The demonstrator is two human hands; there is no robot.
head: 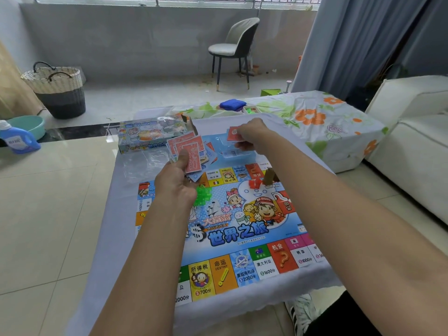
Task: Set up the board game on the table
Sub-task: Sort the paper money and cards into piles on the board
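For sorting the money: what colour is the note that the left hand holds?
Red, with pale print, held by the left hand: the note shows best in the head view.

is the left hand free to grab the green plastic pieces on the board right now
Probably not as it stands: the left hand sits right beside the green pieces, but its fingers already hold a fan of red play money.

The game board [232, 229] reads "世界之旅", "DESTINY", "700分", "DA XIONG".
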